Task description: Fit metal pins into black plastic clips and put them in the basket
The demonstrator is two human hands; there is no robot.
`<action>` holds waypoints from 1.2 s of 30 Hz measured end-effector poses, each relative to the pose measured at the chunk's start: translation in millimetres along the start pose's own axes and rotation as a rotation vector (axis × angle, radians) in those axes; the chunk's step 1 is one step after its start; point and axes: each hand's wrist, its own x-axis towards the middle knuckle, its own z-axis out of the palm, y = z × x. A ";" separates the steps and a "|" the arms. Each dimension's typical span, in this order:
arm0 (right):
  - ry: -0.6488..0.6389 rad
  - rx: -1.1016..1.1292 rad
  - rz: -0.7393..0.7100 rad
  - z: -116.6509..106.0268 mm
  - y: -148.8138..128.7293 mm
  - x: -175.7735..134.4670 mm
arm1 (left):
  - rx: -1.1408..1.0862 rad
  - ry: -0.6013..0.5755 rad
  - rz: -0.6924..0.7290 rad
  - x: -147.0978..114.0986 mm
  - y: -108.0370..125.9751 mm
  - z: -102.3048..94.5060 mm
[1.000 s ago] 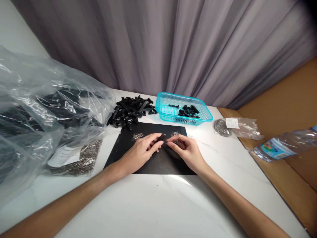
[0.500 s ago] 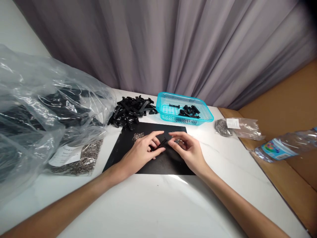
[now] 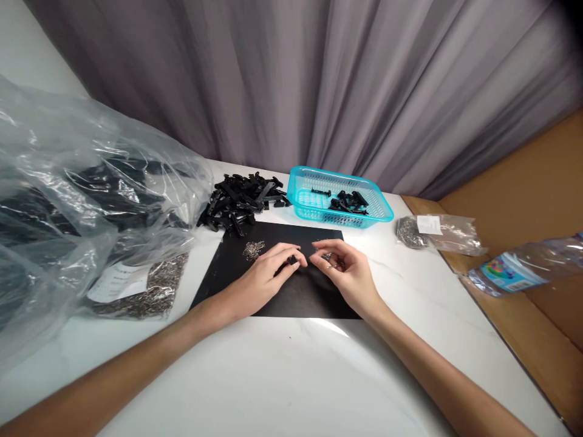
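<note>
My left hand (image 3: 268,273) is closed over the black mat (image 3: 291,297), its thumb and fingers around a black plastic part (image 3: 292,259) that is mostly hidden by them. Across a small gap, my right hand (image 3: 346,270) is curled with thumb and index finger close together. A thin metallic glint shows by its fingers, too small to name. One pile of small metal pieces (image 3: 253,250) lies on the mat beyond my left hand. Another small metal pile (image 3: 324,254) is partly covered by my right hand.
A heap of black plastic parts (image 3: 243,197) lies behind the mat. Right of it stands a blue basket (image 3: 298,209) holding similar parts. Clear plastic bags (image 3: 136,237) crowd the left; a bag of metal pieces (image 3: 412,233), a bottle (image 3: 510,273) and cardboard (image 3: 523,188) are at right.
The black part, which stuck out between both hands, is now mostly covered by my left fingers, which have closed more around it. My right hand has hardly moved.
</note>
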 end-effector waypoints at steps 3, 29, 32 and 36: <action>0.020 -0.024 0.009 -2.2 5.2 2.2 | 0.030 -0.062 -0.054 -2.9 4.1 -0.9; 0.030 -0.049 -0.016 7.0 6.7 7.4 | 0.039 0.037 0.006 2.9 -10.1 5.7; 0.031 -0.044 -0.050 10.2 6.9 9.3 | 0.059 0.058 0.022 4.0 -10.0 5.7; 0.023 0.013 -0.024 14.4 10.1 10.6 | 0.037 0.056 0.010 7.1 -7.9 4.8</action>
